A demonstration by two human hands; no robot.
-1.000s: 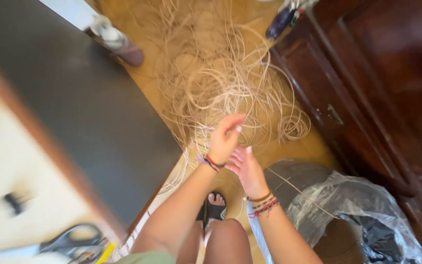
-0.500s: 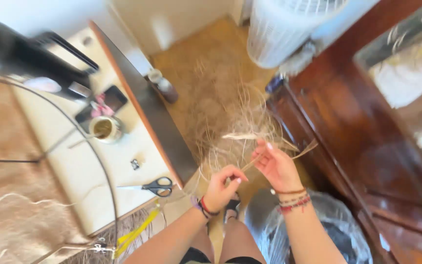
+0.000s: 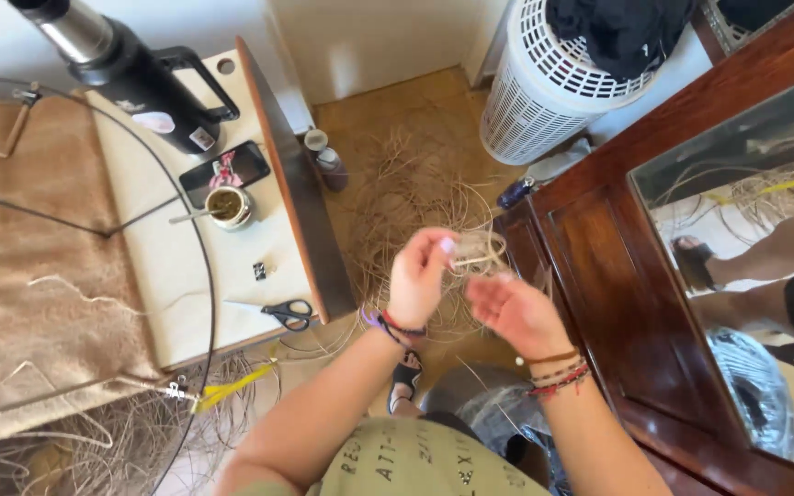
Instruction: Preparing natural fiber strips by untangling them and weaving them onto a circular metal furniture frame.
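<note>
- The strand coil [image 3: 478, 250] pinched by the left hand [image 3: 418, 277] is pale straw-beige.
- Just beyond the grip, the loose fibre pile [image 3: 415, 188] is the same tan on an ochre floor [image 3: 388, 101].
- At the left wrist, bracelets [image 3: 388, 325] are purple, red and black; at the right hand [image 3: 515, 312], wrist bands [image 3: 558, 372] are brown, red and dark.
- Far beyond the grip, the laundry basket [image 3: 544, 92] is white with a lattice of holes, holding black cloth.
- Right of the grip, the cabinet [image 3: 618, 303] is glossy reddish-brown.
- Left of the grip, the scissors [image 3: 282, 313] have black handles on a cream tabletop [image 3: 186, 266].
- Further left, the flask [image 3: 130, 73] is black with a silver top.
- Nearer than the grip, the shirt [image 3: 415, 464] is olive-green with dark lettering.
</note>
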